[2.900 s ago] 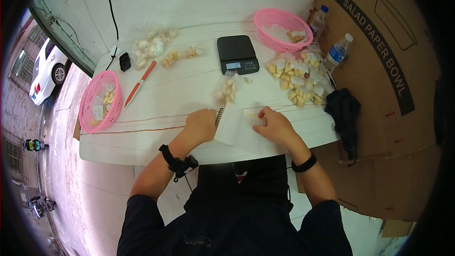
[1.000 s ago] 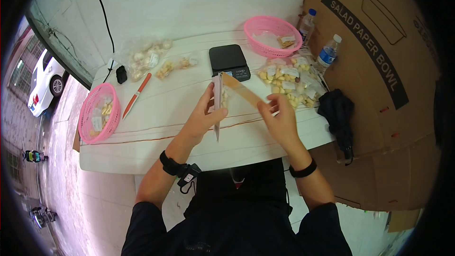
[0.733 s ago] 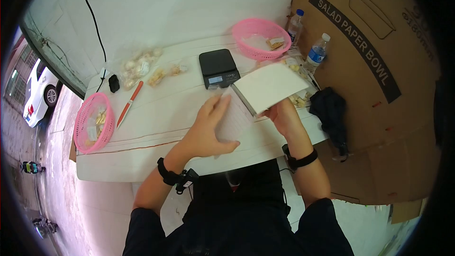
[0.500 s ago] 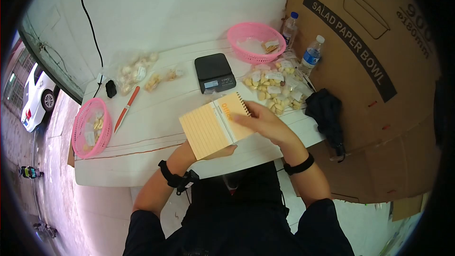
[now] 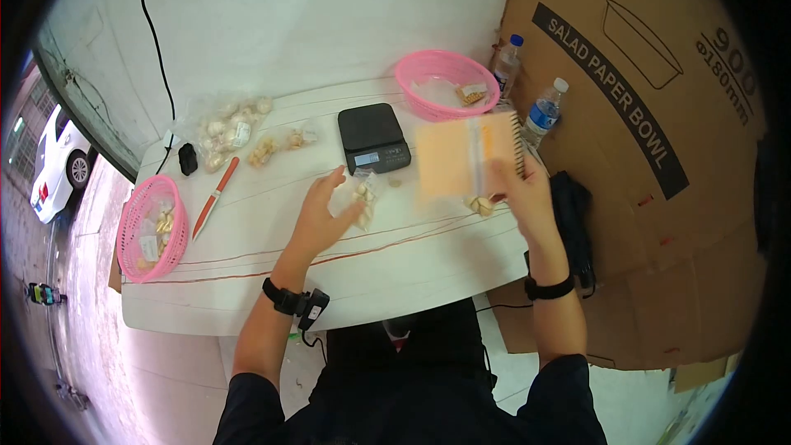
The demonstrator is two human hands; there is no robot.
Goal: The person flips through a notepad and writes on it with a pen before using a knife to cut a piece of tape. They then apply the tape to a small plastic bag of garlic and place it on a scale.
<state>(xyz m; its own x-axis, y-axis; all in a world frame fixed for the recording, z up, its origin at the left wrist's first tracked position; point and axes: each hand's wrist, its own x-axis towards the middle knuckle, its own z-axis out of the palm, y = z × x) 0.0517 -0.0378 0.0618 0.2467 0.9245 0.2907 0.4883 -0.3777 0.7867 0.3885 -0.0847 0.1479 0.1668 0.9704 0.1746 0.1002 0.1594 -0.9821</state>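
My right hand (image 5: pixel 529 198) grips a spiral-bound notepad (image 5: pixel 453 156) by its wire edge at the right of the table; motion smears its pages. Several bags of pale peeled cloves, like garlic, lie behind and under it, mostly hidden, with a few cloves (image 5: pixel 481 205) showing below. With thumb and fingers apart, my left hand (image 5: pixel 321 213) holds nothing. Its thumb is right at a small clear bag of pale cloves (image 5: pixel 363 203). Just beyond that bag sits a black digital scale (image 5: pixel 371 133).
A pink basket (image 5: pixel 418 101) and two water bottles (image 5: pixel 541 114) stand at the back right. Leftward are a bag of whole bulbs (image 5: pixel 221 133), smaller bags (image 5: pixel 264 150), an orange-handled knife (image 5: pixel 216 198) and another pink basket (image 5: pixel 132 235). A large cardboard box (image 5: pixel 626 272) borders the right side.
The notepad has gone right and away from me in my right hand. My left hand has let go of it and moved left and forward, uncovering the small bag of cloves.
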